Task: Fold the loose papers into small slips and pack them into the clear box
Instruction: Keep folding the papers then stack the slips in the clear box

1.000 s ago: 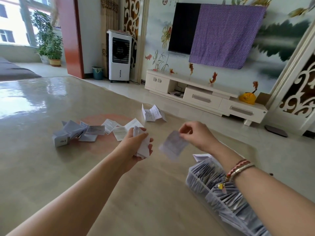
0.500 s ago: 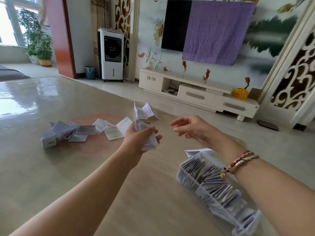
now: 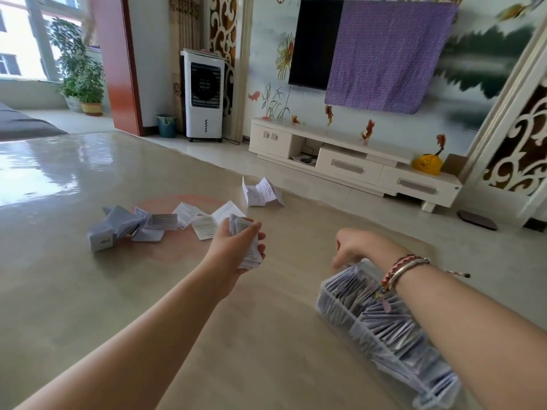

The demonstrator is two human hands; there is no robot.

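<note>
2 hands over glossy table (image 3: 88, 306) | L hand (image 3: 236, 247) grips slips (image 3: 247, 241) | R hand (image 3: 353, 247) fingers curled at clear box (image 3: 328, 294), grip unclear | TV (image 3: 315, 42) wall

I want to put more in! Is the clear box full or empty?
Nearly full. The clear box shows folded slips packed tightly along its visible length.

From my feed, the low white TV cabinet (image 3: 352, 164) anchors the far wall. Above it I see a dark television (image 3: 315, 42) half draped in purple cloth (image 3: 384, 51), against a painted mural of fish and flowers. Left of the cabinet stands a white air cooler (image 3: 204, 94), then a red pillar (image 3: 118, 63), potted plants (image 3: 78, 72) and a bright window (image 3: 17, 37). Daylight glares off the glossy beige tabletop (image 3: 74, 179).
</note>
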